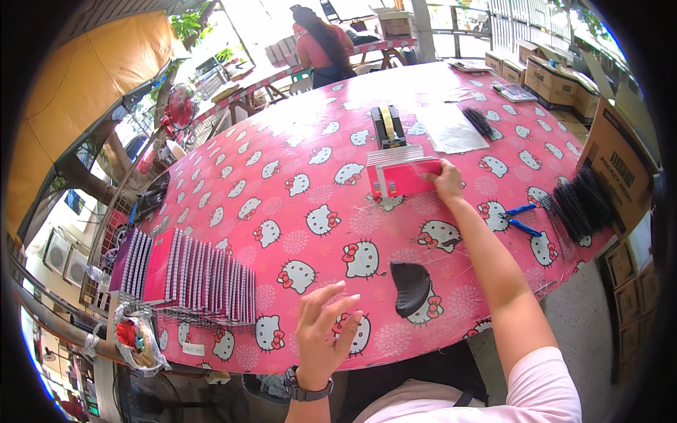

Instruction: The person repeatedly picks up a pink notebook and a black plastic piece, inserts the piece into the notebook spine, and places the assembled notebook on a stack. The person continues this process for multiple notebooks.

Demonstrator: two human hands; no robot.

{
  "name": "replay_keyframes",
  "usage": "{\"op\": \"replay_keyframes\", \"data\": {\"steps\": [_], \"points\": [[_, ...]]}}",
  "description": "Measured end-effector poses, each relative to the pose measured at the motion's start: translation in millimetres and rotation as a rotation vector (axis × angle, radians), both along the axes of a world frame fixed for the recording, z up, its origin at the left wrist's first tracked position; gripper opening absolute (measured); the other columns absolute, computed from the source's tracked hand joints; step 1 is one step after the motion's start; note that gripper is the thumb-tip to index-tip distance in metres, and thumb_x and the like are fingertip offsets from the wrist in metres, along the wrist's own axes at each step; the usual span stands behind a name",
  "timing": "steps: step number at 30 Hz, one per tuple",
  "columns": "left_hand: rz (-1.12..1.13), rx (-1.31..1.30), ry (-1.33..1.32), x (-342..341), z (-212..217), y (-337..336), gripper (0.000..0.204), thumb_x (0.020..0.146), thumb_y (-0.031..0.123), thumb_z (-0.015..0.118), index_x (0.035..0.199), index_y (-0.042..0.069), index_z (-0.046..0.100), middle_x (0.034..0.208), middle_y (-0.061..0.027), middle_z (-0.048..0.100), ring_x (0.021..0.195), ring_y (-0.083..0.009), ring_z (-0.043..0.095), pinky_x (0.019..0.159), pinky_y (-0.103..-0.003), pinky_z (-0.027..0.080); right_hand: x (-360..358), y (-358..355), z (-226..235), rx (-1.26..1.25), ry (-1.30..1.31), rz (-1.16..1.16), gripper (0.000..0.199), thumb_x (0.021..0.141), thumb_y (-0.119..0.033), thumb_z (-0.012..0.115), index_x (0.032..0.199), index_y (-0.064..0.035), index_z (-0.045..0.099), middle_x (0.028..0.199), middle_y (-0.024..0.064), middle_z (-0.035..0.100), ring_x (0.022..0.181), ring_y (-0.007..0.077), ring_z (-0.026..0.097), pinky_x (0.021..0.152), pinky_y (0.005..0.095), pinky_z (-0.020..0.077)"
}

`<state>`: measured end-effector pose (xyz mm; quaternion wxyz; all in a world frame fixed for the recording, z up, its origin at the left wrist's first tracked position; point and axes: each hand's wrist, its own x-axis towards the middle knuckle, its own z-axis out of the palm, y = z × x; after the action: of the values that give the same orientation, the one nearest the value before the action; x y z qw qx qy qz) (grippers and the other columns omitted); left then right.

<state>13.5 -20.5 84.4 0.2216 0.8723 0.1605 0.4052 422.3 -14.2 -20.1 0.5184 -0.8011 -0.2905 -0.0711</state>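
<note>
My right hand (446,180) reaches across the table and grips the right end of a pink notebook (405,180). That notebook lies at the front of a small stack, whose pale page edges (396,155) show behind it. A black tape dispenser (387,130) with a yellowish roll stands just beyond the stack. My left hand (328,330), with a dark watch on the wrist, hovers over the near table edge, fingers apart and holding nothing. To its right a black curved piece (410,287) lies on the table; its kind is unclear.
Spiral-bound notebooks (197,271) stand in a row at left on the pink patterned tablecloth (310,204). Blue-handled pliers (520,219) and black binding coils (582,204) lie at right near a cardboard box (617,166). White sheets (451,128) lie farther back. A person (322,46) sits beyond.
</note>
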Motion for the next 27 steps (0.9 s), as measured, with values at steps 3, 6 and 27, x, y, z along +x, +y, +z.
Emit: {"op": "replay_keyframes", "data": {"steps": [3, 6, 27], "points": [[0.094, 0.059, 0.007, -5.4, -8.4, 7.4, 0.037, 0.076, 0.016, 0.077, 0.110, 0.007, 0.065, 0.114, -0.0108, 0.062, 0.104, -0.0259, 0.058, 0.086, -0.038, 0.048, 2.6, -28.0, 7.4, 0.187, 0.075, 0.167, 0.029, 0.072, -0.019, 0.081, 0.091, -0.0039, 0.065, 0.083, 0.0087, 0.070, 0.076, 0.0160, 0.065, 0.068, 0.0318, 0.0506], [0.184, -0.282, -0.236, -2.0, -20.3, 6.9, 0.052, 0.075, 0.016, 0.078, 0.121, 0.004, 0.056, 0.114, -0.0091, 0.062, 0.107, -0.0252, 0.057, 0.089, -0.041, 0.047, -54.0, -60.9, 37.7, 0.123, 0.090, 0.276, 0.022, 0.074, -0.012, 0.080, 0.085, -0.0048, 0.062, 0.074, 0.0002, 0.065, 0.069, 0.0056, 0.055, 0.061, 0.0265, 0.0462], [0.213, 0.112, -0.049, 13.1, -61.3, -68.8, 0.044, 0.080, -0.006, 0.060, 0.122, 0.005, 0.054, 0.116, -0.0106, 0.061, 0.102, -0.0277, 0.059, 0.100, -0.040, 0.035, -273.1, -146.1, 17.6, 0.380, 0.436, 0.376, 0.027, 0.085, -0.011, 0.069, 0.108, -0.0059, 0.055, 0.077, 0.0025, 0.057, 0.072, 0.0094, 0.054, 0.067, 0.0261, 0.0450]]}}
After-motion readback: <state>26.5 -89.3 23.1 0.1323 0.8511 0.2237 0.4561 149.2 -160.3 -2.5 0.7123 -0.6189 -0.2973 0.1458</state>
